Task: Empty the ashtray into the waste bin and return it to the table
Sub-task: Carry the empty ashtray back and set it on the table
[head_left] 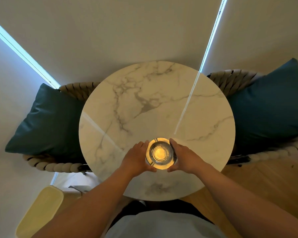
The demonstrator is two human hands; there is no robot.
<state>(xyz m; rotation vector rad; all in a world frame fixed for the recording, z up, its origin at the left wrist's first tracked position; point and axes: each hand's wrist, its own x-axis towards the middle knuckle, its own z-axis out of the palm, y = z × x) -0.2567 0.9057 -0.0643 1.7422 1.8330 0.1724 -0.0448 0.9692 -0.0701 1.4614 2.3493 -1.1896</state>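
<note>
Both hands, left (137, 156) and right (184, 157), cup the glass ashtray (160, 153) on the table (155, 103) near its front edge. Smooth glass could slip; tilting would spill any ash.

Teal cushion (46, 121) on rope chair (58, 166) at left; 2nd cushion (268, 107) right; wood floor (265, 179).

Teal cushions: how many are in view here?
2. One teal cushion sits on the rope-woven chair left of the round marble table; the other on the chair at the right. Nothing suggests more, though the table could hide some.
</note>
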